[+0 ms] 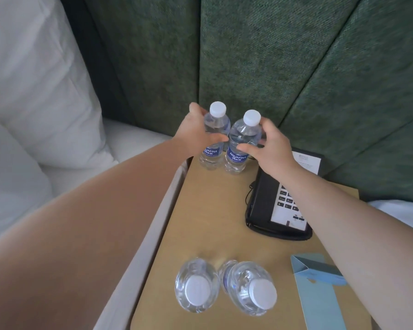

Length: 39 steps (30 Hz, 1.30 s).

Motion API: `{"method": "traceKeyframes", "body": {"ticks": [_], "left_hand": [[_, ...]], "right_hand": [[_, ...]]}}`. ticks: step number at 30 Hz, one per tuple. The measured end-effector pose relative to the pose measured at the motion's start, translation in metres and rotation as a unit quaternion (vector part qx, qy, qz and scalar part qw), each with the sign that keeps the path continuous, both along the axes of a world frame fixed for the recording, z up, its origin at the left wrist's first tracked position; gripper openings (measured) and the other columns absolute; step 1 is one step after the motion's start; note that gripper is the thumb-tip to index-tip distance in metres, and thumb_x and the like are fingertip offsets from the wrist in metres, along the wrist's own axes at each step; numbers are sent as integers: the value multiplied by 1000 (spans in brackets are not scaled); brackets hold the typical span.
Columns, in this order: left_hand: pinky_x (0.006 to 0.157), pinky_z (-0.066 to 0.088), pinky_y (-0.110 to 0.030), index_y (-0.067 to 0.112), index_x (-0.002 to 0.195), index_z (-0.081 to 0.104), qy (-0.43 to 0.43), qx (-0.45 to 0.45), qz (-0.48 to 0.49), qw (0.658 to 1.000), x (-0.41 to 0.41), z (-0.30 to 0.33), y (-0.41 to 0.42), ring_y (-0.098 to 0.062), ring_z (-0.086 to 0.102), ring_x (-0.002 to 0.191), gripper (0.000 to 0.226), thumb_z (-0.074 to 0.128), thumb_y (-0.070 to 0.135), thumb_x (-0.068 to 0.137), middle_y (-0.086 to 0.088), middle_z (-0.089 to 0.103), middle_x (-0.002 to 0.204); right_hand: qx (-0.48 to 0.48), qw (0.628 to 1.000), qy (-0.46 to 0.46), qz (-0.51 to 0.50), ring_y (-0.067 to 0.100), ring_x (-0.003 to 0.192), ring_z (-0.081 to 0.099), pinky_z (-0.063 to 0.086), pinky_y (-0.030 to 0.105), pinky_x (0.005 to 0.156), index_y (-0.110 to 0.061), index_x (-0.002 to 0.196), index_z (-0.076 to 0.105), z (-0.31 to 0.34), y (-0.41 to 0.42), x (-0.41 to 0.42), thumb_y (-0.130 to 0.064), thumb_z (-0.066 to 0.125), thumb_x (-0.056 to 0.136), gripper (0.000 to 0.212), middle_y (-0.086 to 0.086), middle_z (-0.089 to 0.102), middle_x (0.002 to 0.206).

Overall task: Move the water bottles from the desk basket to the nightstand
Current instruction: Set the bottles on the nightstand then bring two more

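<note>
While both arms reach fwd, left hand (196, 134) grips left bottle (215, 136), right hand (270, 148) fingers spread by right bottle (241, 141)

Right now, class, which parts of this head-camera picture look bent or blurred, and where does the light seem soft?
Head view: wide-angle bending stretches the left forearm and tan wooden nightstand edges; the near clear plastic bottles look slightly soft; light is even, shadows faint.

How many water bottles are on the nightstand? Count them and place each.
4. Two stand at the back edge: left bottle, right bottle, a hand at each. Two more stand near the front: and.
</note>
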<state>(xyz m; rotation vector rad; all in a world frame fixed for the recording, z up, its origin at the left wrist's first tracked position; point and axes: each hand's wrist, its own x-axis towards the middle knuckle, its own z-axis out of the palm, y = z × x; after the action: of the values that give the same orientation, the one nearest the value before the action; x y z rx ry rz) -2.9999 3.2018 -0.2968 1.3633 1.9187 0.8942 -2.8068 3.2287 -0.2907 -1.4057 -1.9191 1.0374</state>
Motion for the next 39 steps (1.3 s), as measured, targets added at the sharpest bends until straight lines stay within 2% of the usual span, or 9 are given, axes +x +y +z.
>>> {"method": "traceKeyframes", "body": {"ticks": [5, 10, 15, 18, 21, 24, 30, 35, 39], "left_hand": [[67, 37, -20, 12, 108, 36, -1, 12, 9, 1000, 3, 5, 11, -11, 52, 89, 63, 84, 25, 71, 4, 50, 102], [60, 37, -13, 15, 106, 35, 9, 11, 21, 1000, 6, 5, 7, -1, 52, 78, 60, 83, 26, 73, 9, 53, 98], [106, 34, -35, 16, 152, 14, 4, -60, 18, 998, -4, 8, -23, -24, 37, 138, 108, 81, 44, 72, -11, 31, 154], [101, 39, -30, 16, 149, 27, -15, -115, 2, 993, -6, 12, -64, -22, 45, 132, 86, 74, 39, 81, -7, 45, 145], [85, 44, -28, 4, 133, 49, -94, -134, -36, 986, -1, 17, -118, -26, 58, 106, 43, 57, -1, 91, -17, 61, 120], [85, 43, -19, 14, 138, 45, -85, -174, -126, 973, 4, 28, -175, -19, 52, 117, 63, 45, -15, 82, -9, 56, 124], [101, 29, -22, 51, 147, 0, -50, -250, -291, 922, 20, 46, -241, 1, 22, 130, 112, 74, 11, 74, 21, 19, 139], [105, 33, -27, 41, 141, 19, -55, -163, -201, 964, 59, 34, -274, -5, 32, 131, 111, 90, 43, 56, 15, 27, 144], [83, 33, 0, 26, 122, 36, -92, -60, 2, 994, 89, 18, -284, -3, 46, 108, 93, 88, 53, 49, 11, 43, 123]], "right_hand": [[29, 998, -43, -44, 25, 101, 63, 49, 44, 87, -11, 118, 43, 4, 7, -10, -22, 82, 72, 61, 6, 65, 112], [15, 996, -37, -82, 26, 103, 61, 49, 42, 88, -15, 115, 45, 3, 2, -16, -24, 82, 72, 58, 6, 62, 115], [-66, 995, -30, -61, 24, 128, 46, 39, 44, 105, -23, 146, 24, 4, -15, -1, -35, 81, 71, 96, 6, 39, 147], [-59, 995, -65, -42, 22, 131, 42, 38, 42, 106, -26, 148, 21, 12, -41, 18, -40, 76, 76, 91, 4, 31, 152], [-45, 992, -113, 20, 16, 126, 47, 41, 34, 99, -25, 142, 33, 22, -82, 45, -35, 69, 84, 70, 1, 39, 146], [-76, 987, -119, 82, 12, 123, 49, 41, 30, 96, -29, 139, 39, 31, -130, 77, -18, 68, 85, 62, -3, 45, 141], [-175, 947, -140, 228, -6, 137, 18, 18, 19, 108, -52, 145, 11, 48, -194, 118, -23, 84, 70, 108, -25, 15, 150], [-171, 959, -114, 194, -15, 131, 14, 15, 17, 106, -53, 144, 5, 40, -229, 108, -52, 86, 52, 123, -32, 11, 147], [-137, 986, -48, 87, 0, 122, 36, 26, 14, 95, -39, 136, 36, 17, -248, 85, -48, 85, 52, 98, -12, 39, 135]]}}
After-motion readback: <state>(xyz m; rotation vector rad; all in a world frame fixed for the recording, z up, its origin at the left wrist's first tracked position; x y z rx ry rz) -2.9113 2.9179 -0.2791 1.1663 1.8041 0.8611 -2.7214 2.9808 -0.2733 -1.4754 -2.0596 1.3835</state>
